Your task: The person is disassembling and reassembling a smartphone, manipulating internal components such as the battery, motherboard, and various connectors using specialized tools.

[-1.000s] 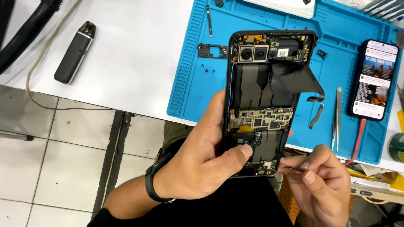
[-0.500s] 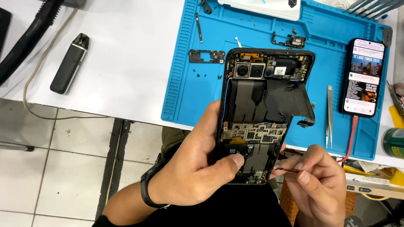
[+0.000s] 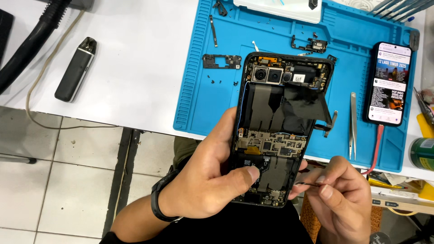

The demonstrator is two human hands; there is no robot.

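My left hand grips an opened black phone with its back cover off, so the cameras, flex cables and circuit board show. The thumb presses on the lower part of the board. My right hand is at the phone's lower right edge and pinches a thin dark tool whose tip points at the phone's side. A black sheet is peeled up and sticks out at the phone's right side.
A blue work mat on the white table holds small parts and screws, tweezers and a lit phone on a red cable. A dark slim device and a black hose lie at left. Tiled floor below.
The view has shifted a little, so the mat and table sit higher and further left. Both hands keep their hold; the right hand stays at the phone's lower right edge.
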